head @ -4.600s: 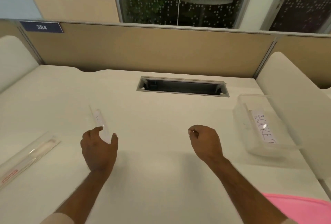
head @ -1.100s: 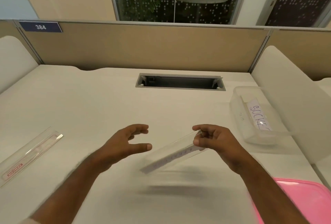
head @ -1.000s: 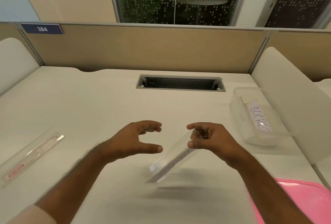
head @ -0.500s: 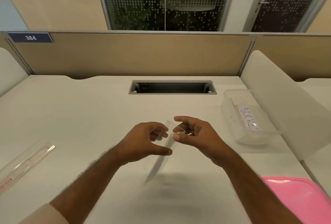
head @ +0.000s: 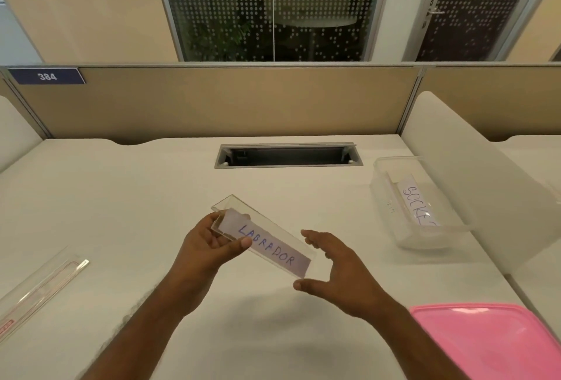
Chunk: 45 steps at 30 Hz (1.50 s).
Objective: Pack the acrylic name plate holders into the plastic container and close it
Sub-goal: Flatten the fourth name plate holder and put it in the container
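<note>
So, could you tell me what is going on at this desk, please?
A person is packing acrylic name plate holders. The left hand grips one end of a clear holder with a card reading LABRADOR, held above the desk. The right hand is open beside its other end. The clear container at the right is open and already holds another lettered holder. The pink lid lies nearby.
</note>
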{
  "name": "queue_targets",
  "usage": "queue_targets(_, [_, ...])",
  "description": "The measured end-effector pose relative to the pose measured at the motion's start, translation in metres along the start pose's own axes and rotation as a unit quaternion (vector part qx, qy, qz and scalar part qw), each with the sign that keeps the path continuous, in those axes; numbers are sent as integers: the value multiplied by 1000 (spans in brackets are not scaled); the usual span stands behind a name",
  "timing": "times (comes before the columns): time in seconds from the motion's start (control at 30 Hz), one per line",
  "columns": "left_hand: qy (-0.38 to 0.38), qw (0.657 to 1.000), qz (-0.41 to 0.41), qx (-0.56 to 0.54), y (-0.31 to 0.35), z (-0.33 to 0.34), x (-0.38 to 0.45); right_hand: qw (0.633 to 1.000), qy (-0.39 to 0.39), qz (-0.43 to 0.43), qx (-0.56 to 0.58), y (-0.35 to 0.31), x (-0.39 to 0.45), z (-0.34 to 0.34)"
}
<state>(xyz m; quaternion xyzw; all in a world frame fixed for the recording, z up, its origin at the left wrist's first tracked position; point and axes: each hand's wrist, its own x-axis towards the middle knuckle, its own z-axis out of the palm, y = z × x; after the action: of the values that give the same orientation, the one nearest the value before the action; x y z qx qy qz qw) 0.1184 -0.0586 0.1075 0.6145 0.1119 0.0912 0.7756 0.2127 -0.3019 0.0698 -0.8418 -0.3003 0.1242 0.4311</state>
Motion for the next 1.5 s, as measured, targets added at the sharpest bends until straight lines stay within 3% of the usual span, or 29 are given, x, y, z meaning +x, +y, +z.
queue_targets(0.3, [2, 990, 7, -140, -19, -1, -7, 993, 65, -84, 44, 0, 1, -6])
queue_targets(0.47, [-10, 989, 7, -147, -22, -2, -11, 992, 63, -104, 41, -5, 3, -21])
queue_targets(0.7, [3, 998, 19, -62, -19, -14, -13, 993, 41, -114, 15, -21, 9, -56])
queue_targets(0.83, [5, 996, 72, 60, -6, -23, -16, 993, 16, -118, -20, -32, 10, -76])
queue_targets(0.97, [-1, 956, 139, 259, 9, -25, -18, 992, -2, -122, -33, -39, 10, -87])
queue_targets(1.1, [6, 914, 155, 375, 22, -21, -19, 991, -10, -126, -43, -43, 10, -90])
queue_targets(1.5, [2, 890, 181, 417, 27, -13, -21, 992, -6, -121, -31, -40, 1, -94])
